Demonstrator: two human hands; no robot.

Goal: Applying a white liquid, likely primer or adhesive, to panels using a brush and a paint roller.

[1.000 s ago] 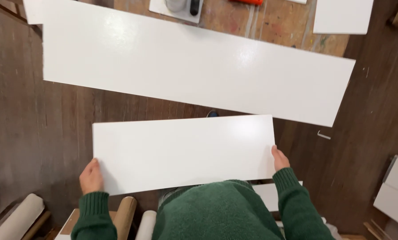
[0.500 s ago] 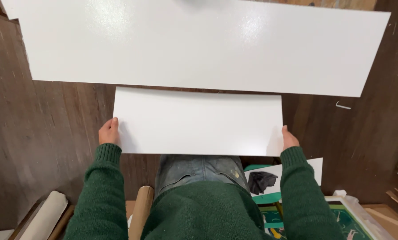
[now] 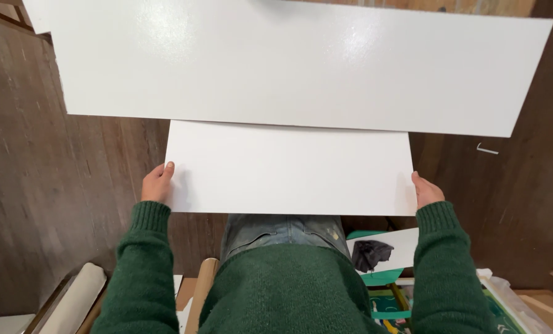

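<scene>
I hold a small white rectangular panel flat in front of me by its two short ends. My left hand grips its left edge and my right hand grips its right edge. Both arms wear dark green knit sleeves. The panel's far long edge meets the near edge of a much larger white panel that lies on the dark wooden floor; whether the two touch or overlap I cannot tell.
A small metal bracket lies on the floor at the right. Near my feet are cardboard rolls, a green frame with a white sheet and a black cloth, and a plastic-wrapped item.
I have carried the small panel forward until it sits against the large panel's near edge. The view has closed in on both panels, and my hands keep the same hold.
</scene>
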